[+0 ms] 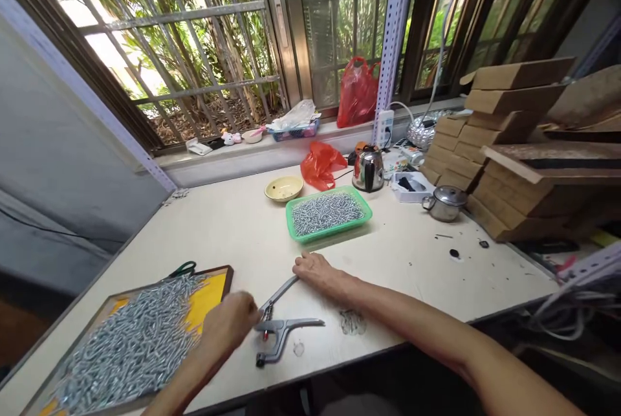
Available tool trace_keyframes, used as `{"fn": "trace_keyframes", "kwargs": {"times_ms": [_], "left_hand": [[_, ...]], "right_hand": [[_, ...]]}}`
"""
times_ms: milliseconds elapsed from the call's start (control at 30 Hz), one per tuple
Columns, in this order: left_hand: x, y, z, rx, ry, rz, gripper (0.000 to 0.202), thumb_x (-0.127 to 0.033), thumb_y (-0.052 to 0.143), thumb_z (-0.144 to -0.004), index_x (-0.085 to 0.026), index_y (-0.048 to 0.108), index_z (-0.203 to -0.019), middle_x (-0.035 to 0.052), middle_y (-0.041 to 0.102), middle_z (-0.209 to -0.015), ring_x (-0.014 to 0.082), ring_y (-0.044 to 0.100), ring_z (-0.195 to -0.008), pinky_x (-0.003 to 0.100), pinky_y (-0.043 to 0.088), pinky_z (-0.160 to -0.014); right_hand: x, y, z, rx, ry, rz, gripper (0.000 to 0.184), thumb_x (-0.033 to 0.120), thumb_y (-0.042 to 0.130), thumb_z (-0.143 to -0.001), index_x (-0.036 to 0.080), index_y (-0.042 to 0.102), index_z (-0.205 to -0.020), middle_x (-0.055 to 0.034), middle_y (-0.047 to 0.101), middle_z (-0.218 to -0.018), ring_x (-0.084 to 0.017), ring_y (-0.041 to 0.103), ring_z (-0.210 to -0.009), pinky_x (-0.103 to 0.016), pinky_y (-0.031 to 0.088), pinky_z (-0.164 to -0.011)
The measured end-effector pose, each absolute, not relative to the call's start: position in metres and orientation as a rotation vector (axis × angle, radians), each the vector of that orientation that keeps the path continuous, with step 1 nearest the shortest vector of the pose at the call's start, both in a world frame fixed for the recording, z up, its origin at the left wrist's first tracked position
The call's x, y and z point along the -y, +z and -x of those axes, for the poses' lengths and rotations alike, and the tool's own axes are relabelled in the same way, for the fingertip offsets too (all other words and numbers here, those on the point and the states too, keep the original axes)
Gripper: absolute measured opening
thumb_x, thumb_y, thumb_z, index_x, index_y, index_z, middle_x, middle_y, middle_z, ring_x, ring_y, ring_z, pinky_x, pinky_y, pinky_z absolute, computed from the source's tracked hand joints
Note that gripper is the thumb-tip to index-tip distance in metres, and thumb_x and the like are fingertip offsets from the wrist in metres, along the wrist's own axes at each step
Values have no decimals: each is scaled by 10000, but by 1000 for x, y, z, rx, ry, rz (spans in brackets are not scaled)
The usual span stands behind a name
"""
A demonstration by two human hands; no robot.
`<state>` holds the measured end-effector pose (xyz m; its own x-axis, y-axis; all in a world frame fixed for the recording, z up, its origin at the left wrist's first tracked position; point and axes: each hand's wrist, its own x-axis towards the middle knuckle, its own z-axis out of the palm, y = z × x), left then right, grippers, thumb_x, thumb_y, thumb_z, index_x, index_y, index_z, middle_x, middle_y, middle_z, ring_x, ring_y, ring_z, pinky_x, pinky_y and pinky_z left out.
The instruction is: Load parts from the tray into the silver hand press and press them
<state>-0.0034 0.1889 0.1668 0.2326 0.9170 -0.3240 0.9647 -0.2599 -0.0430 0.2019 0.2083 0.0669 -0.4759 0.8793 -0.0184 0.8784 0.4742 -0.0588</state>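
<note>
A grey metal hand press tool lies on the white table near the front edge. My right hand rests on the end of its raised lever, fingers curled over it. My left hand is closed in a pinch right at the tool's jaw, and what it holds is hidden. Just left of that hand lies a yellow tray heaped with several small silver metal pieces. Farther back a green basket holds more silver pieces.
A yellow bowl, an orange bag, a kettle and a small steel pot stand toward the window. Stacked cardboard boxes fill the right side. Green-handled scissors lie behind the tray. A red bag sits on the sill.
</note>
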Motion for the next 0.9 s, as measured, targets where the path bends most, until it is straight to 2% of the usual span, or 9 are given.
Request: {"fn": "trace_keyframes", "kwargs": {"times_ms": [67,133,233,300,400,533,733,900], "left_hand": [[-198,199,-14,-1753,5,-2382,289,-382,505,-873,-198,728,-884,70,706,-901,219,653,-819,276,422,-670],[-207,225,-27,-1718,479,-2444,312,-419,509,-888,-223,722,-1005,32,698,-987,172,639,-808,251,422,-700],[-222,239,-23,-1775,791,-2520,321,-424,490,-906,-238,723,-1023,6,690,-1011,153,623,-781,241,402,-679],[-233,229,0,-1913,703,-2491,314,-412,484,-908,-239,731,-996,5,690,-1023,164,623,-805,243,389,-661],[-244,199,53,-2120,340,-2318,303,-370,493,-896,-217,734,-997,37,697,-1031,202,629,-882,250,388,-675],[-238,161,110,-2119,-37,-2210,278,-294,489,-864,-199,737,-948,57,705,-950,216,626,-912,244,382,-689],[-223,129,125,-2024,-279,-2204,220,-246,512,-808,-161,703,-739,76,675,-847,205,615,-896,223,384,-688],[-223,116,123,-1983,-386,-2350,217,-187,495,-823,-129,699,-775,121,665,-962,238,599,-996,254,422,-738]], "right_hand": [[-209,65,-202,2679,92,1594,145,147,484,-913,158,627,-939,-66,608,-959,-182,501,-928,-262,407,-655],[-208,64,-202,2667,107,1598,126,142,502,-900,161,624,-923,-66,606,-966,-185,499,-931,-263,410,-665],[-203,67,-202,2642,143,1610,133,124,491,-904,154,620,-919,-72,604,-974,-192,496,-944,-272,408,-690],[-198,69,-203,2624,182,1626,151,120,468,-920,147,617,-933,-74,602,-985,-194,494,-950,-275,399,-708],[-193,70,-203,2597,237,1652,159,139,458,-935,147,615,-958,-80,595,-1001,-192,487,-956,-275,376,-717],[-193,67,-203,2612,296,1685,188,107,433,-930,146,615,-957,-93,587,-1005,-200,475,-959,-287,344,-696],[-188,75,-202,2649,326,1729,210,62,404,-913,147,596,-913,-92,586,-988,-205,467,-960,-287,308,-668],[-185,80,-201,2645,340,1736,229,32,379,-908,146,578,-895,-91,581,-991,-192,467,-961,-274,303,-678]]}}
